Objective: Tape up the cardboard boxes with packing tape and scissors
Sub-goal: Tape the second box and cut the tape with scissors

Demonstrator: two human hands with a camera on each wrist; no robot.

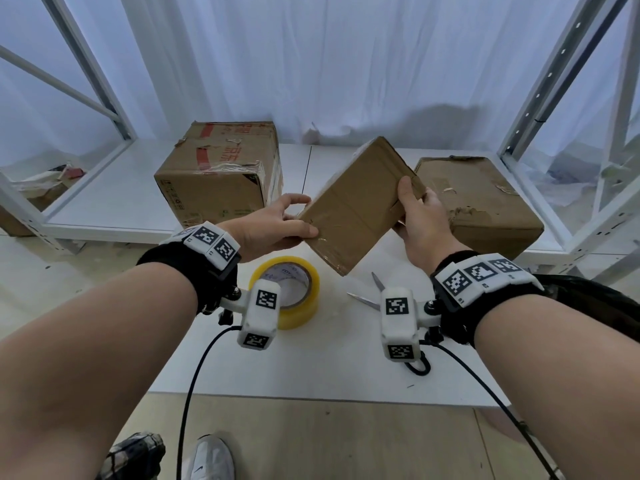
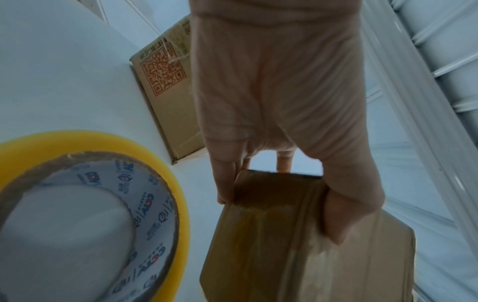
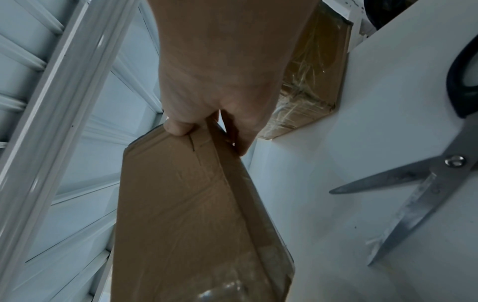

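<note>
Small box is pinched at opposite ends by left hand and right hand; should be set down flat, seam up, before taping.

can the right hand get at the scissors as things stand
Probably not right away. The right hand grips the small box, which the left hand holds too. The scissors lie open on the white table just below, nothing covering them, so once it lets go the way looks free.
</note>
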